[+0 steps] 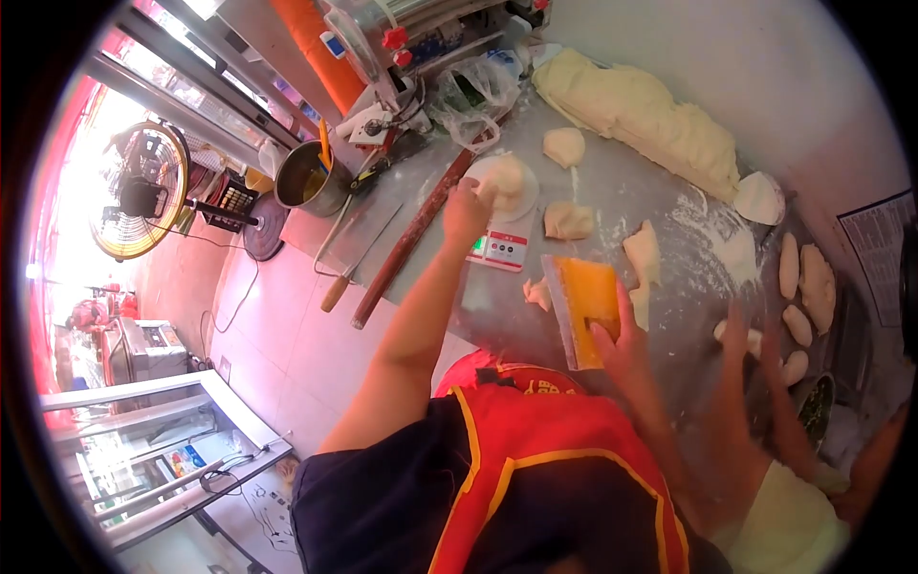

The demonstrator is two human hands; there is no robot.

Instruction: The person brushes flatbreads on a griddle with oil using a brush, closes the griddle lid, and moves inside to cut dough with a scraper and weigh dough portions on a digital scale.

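My left hand (466, 212) reaches to a white kitchen scale with a red-and-white control panel (499, 251). Its fingers are closed on the near left side of a piece of dough (502, 180) lying on the round pan. In my right hand (623, 342) is a yellow dough scraper (585, 304), held upright over the front of the table with the thumb across its face. Under its blade side lies a small dough scrap (537, 294). Cut dough pieces (568, 220) rest nearby, and a long dough strip (643, 253) lies beyond the scraper.
A large dough slab (639, 115) lies along the wall. Left of the scale are a long rolling pin (413, 244) and a wooden-handled rod (335, 292). A metal pot (311, 182) stands farther left. At right, a co-worker's blurred hands (751, 335) work near shaped dough pieces (790, 266).
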